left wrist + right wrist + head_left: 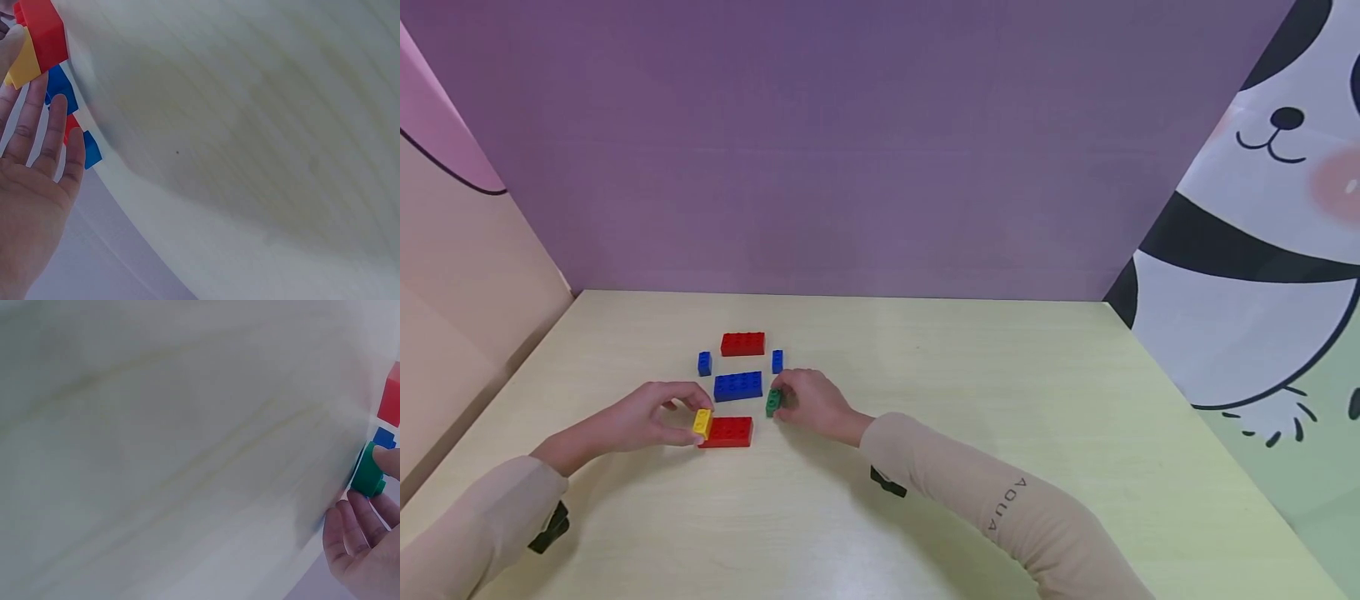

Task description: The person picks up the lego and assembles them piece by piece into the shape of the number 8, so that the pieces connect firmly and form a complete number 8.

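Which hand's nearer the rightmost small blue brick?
Right: the right hand, pinching the green brick, is just this side of the small blue brick; the left hand, holding the yellow brick, is farther off, leftward.

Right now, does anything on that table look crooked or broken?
Only slightly: the large blue brick sits a little askew, its right end farther back, while the far red brick and near red brick look straighter. Nothing looks broken.

In the head view, the yellow brick (702, 423) hides the left end of the near red brick (732, 432) from you, and your right grip (812, 402) covers part of the green brick (772, 403). The right edge crops the panda (1262, 242).
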`<state>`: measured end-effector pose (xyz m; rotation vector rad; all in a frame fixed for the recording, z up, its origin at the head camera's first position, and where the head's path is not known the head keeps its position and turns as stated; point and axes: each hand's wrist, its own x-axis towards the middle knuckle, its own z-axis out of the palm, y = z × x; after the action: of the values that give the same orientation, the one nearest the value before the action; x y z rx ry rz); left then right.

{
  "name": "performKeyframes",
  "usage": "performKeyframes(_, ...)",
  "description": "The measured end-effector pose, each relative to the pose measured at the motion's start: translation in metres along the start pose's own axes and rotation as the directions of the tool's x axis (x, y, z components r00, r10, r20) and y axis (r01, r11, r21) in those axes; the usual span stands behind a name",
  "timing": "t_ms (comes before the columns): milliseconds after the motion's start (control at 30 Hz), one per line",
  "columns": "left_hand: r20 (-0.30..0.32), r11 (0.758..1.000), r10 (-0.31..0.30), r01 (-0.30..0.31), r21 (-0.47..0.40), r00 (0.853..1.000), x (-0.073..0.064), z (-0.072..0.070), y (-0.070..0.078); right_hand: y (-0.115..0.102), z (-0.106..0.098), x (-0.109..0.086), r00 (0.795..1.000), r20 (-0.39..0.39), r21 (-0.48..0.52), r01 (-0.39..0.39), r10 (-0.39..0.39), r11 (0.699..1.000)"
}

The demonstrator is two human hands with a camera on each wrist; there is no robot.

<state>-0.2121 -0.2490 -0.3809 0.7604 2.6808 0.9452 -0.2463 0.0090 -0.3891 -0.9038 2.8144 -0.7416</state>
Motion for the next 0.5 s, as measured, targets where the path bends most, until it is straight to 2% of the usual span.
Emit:
performKeyframes(267,-0.002,1.0,0.01,-0.01,-0.009,1.0,0.0,0.001,-0.001,-0.003,-0.003,-0.002,1.0,0.007,0.054,-0.019,0.018,0.998)
performKeyframes(500,-0.002,1.0,0.009,-0.009,-0.003,1.0,0.0,0.0,-0.001,-0.01,-0.006,-0.004,0.999,-0.033,0.095,-0.017,0.021,0.995)
